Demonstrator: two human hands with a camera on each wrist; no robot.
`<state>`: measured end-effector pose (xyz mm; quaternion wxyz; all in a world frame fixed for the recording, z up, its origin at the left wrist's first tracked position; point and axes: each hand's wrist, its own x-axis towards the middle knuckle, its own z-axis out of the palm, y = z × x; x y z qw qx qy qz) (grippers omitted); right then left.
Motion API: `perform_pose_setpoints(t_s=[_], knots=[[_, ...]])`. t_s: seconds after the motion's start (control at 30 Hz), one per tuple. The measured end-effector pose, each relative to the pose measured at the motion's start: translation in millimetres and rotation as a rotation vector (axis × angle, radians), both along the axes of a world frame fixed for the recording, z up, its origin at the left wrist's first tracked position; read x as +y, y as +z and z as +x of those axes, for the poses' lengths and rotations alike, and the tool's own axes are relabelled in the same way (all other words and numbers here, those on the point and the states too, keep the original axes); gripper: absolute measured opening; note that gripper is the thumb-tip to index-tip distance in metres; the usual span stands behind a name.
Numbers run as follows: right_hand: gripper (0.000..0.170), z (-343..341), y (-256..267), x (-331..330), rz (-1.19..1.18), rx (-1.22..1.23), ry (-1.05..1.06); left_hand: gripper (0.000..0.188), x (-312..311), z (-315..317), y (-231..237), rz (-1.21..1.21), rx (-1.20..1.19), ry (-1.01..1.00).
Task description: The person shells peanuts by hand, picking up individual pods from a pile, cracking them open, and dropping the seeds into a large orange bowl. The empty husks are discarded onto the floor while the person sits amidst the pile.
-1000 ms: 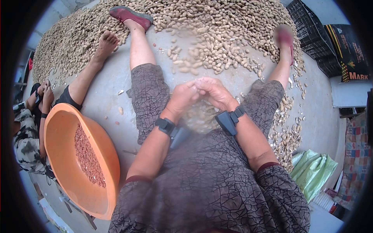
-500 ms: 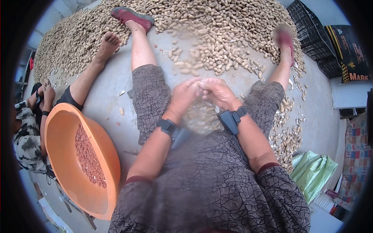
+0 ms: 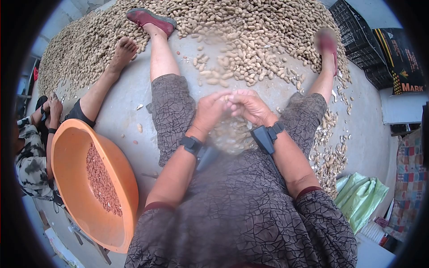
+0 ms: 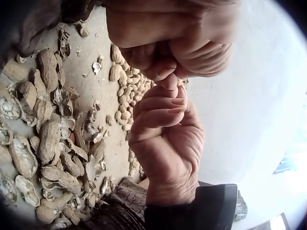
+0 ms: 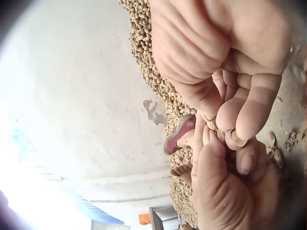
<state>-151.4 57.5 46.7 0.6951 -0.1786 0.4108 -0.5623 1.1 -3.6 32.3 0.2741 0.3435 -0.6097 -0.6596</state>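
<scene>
My left hand (image 3: 212, 110) and right hand (image 3: 252, 107) meet fingertip to fingertip above the floor between my legs. Between them, a small tan peanut (image 5: 212, 124) shows in the right wrist view, pinched by the fingers of both hands and mostly covered by them. Curled fingers of the left hand (image 4: 177, 40) meet those of the right hand (image 4: 165, 136) in the left wrist view. Below the hands lies a heap of cracked peanut shells (image 4: 50, 139), blurred in the head view.
A large pile of unshelled peanuts (image 3: 250, 40) spreads across the far floor. An orange basin (image 3: 127, 187) holding red peanut kernels (image 3: 102, 178) stands at left, beside another person's bare leg (image 3: 100, 91). At right are a black crate (image 3: 357, 38) and a green sack (image 3: 362, 198).
Both hands stay joined in almost the same place. Their fingertips have shifted slightly against each other, and a small pale spot now shows between them in the head view.
</scene>
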Motion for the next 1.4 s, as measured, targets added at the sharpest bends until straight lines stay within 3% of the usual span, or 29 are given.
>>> perform_pose_setpoints(t_s=[0.17, 0.53, 0.63, 0.7, 1.0, 1.23, 1.33, 1.4], knots=[[0.017, -3.7, -7.2, 0.5, 0.005, -0.004, 0.017, 0.027, 1.7, 0.6, 9.4, -0.017, 0.0, -0.02], [0.012, -7.0, -9.0, 3.6, 0.054, 0.097, 0.039, 0.024, 1.0, 2.8, 4.3, -0.173, -0.081, -0.088], [0.01, -6.3, -9.7, 3.4, 0.067, 0.112, 0.04, 0.023, 3.1, 2.4, 4.5, -0.248, -0.166, -0.126], [0.009, -3.6, -10.6, 2.6, 0.079, 0.121, 0.032, 0.021, 4.1, 0.9, 0.7, -0.427, -0.201, -0.1], [0.008, 3.0, -13.8, 0.7, 0.193, 0.018, -0.071, 0.018, 7.4, -1.7, -2.5, -0.61, -0.268, -0.106], [0.007, 2.4, -20.3, 0.8, 0.214, 0.015, -0.06, 0.016, 8.7, -3.0, -3.3, -0.628, -0.284, -0.131], [0.008, 1.9, -25.8, 1.6, 0.196, -0.016, -0.022, 0.022, 5.5, -3.7, -6.9, -0.516, -0.368, -0.176], [0.008, 3.1, -25.9, 1.3, 0.194, -0.034, 0.018, 0.019, 3.8, -2.7, -6.9, -0.44, -0.271, -0.169]])
